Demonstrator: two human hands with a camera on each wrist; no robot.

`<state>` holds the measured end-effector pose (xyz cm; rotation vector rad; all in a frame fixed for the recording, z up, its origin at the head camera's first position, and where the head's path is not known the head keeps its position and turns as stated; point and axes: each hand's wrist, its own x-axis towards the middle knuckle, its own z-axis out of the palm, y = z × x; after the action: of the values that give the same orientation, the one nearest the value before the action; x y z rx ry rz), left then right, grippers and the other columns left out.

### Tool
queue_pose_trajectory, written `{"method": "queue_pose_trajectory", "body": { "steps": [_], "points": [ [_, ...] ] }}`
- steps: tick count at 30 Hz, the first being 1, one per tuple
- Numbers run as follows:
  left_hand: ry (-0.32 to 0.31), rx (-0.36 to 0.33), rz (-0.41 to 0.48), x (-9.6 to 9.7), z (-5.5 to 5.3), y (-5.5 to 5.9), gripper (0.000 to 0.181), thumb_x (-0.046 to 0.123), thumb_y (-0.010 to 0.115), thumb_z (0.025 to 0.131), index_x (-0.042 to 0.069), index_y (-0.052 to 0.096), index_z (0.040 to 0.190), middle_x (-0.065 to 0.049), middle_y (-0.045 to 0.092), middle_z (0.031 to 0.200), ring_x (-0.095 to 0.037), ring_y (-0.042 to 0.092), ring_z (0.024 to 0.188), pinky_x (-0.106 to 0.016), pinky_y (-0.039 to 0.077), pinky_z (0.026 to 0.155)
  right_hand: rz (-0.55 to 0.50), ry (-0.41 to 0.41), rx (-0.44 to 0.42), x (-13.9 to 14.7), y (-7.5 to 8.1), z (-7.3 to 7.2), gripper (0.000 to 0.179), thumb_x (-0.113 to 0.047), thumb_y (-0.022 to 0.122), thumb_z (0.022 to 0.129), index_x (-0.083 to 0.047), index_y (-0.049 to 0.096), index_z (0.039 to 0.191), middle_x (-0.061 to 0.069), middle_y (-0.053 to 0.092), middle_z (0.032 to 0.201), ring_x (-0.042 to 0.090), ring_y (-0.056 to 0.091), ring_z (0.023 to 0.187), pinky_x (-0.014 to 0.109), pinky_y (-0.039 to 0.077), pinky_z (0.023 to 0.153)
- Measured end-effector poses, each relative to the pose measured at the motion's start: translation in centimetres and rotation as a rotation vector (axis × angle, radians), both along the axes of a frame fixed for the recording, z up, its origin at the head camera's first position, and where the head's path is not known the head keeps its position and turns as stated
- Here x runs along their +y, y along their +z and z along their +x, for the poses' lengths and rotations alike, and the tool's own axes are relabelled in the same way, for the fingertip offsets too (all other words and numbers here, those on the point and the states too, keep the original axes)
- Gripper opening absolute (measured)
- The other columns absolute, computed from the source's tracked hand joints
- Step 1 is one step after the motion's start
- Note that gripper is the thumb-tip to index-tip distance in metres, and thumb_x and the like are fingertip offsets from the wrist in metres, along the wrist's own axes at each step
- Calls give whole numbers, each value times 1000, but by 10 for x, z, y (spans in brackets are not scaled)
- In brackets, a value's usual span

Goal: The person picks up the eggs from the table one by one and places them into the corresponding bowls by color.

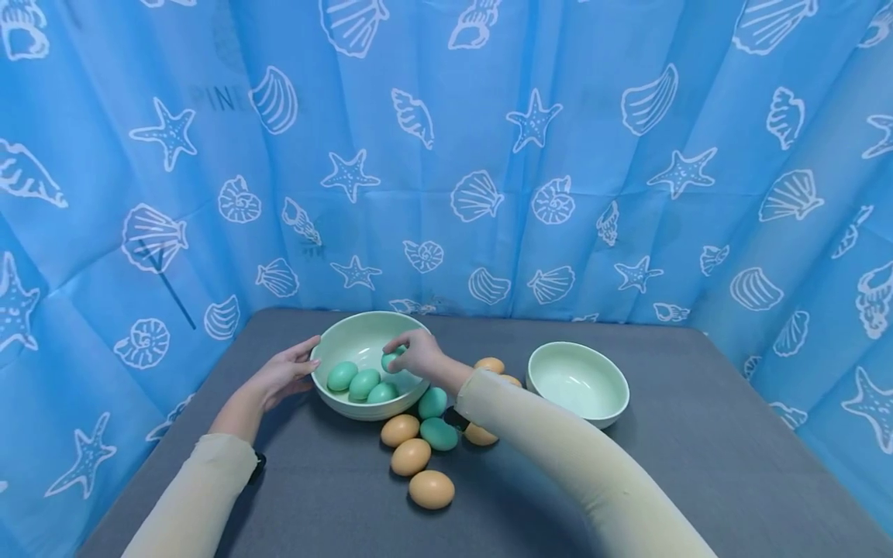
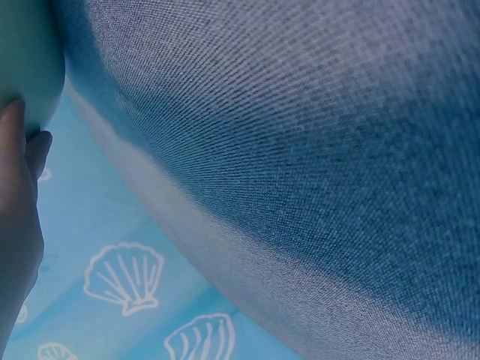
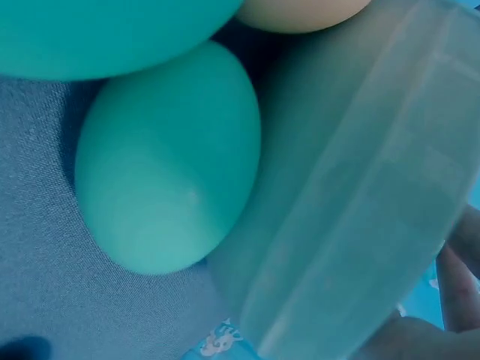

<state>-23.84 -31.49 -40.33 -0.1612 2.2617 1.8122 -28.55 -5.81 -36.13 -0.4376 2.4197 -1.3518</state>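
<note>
The large pale-green bowl point(image 1: 377, 329) stands at the back left of the table. My left hand point(image 1: 282, 376) holds its left rim, thumb over the edge; in the left wrist view, fingers point(image 2: 11, 142) lie against the bowl's outer wall point(image 2: 30, 60). Inside the bowl, my right hand point(image 1: 422, 356) pinches a green egg point(image 1: 392, 359). Three more green eggs point(image 1: 364, 384) lie at the bottom. Just outside, two green eggs point(image 1: 439, 434) rest on the table; the right wrist view shows a green egg point(image 3: 169, 165) close against the bowl wall point(image 3: 360, 180).
Several tan eggs point(image 1: 411, 457) lie in front of the large bowl, and others point(image 1: 490, 364) are partly behind my right forearm. A smaller pale-green bowl point(image 1: 579, 380) stands to the right on the grey table point(image 1: 698, 465). A blue seashell curtain point(image 1: 446, 155) hangs behind.
</note>
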Motion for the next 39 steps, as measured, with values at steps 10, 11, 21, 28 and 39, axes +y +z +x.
{"method": "queue_pose_trajectory", "body": {
  "steps": [10, 11, 21, 28, 39],
  "points": [
    [-1, -4, 2, 1, -3, 1, 65, 14, 41, 109, 9, 4, 162, -22, 2, 167, -43, 15, 151, -61, 28, 117, 89, 6, -19, -9, -4, -8, 26, 5, 75, 86, -3, 76, 110, 14, 64, 130, 31, 60, 115, 39, 56, 87],
    [0, -5, 3, 1, -3, 1, 65, 14, 41, 109, 9, 3, 162, -22, 2, 167, -43, 15, 151, -61, 28, 117, 104, 5, -13, -11, -5, -9, 26, 4, 75, 85, -4, 76, 110, 13, 64, 130, 30, 60, 116, 39, 56, 89],
    [-8, -1, 8, 5, -2, 6, 65, 14, 41, 109, 9, 3, 161, -23, 3, 166, -44, 15, 151, -61, 28, 117, 208, 12, 38, -22, -18, -23, 23, 6, 78, 81, -3, 78, 102, 13, 67, 123, 24, 60, 103, 31, 53, 79],
    [1, -11, 7, 3, -2, 7, 65, 15, 42, 109, 10, 3, 162, -23, 2, 166, -44, 15, 151, -61, 28, 116, 212, 17, 45, -25, -21, -23, 22, 5, 78, 82, -3, 79, 102, 13, 67, 124, 26, 60, 113, 34, 54, 91],
    [-14, -6, 25, -1, -1, 2, 65, 15, 41, 109, 9, 2, 161, -24, 2, 166, -43, 15, 151, -61, 30, 116, 178, 11, -1, -28, -25, -23, 25, 4, 78, 83, -4, 78, 106, 13, 68, 124, 27, 63, 110, 32, 57, 86]
  ]
}}
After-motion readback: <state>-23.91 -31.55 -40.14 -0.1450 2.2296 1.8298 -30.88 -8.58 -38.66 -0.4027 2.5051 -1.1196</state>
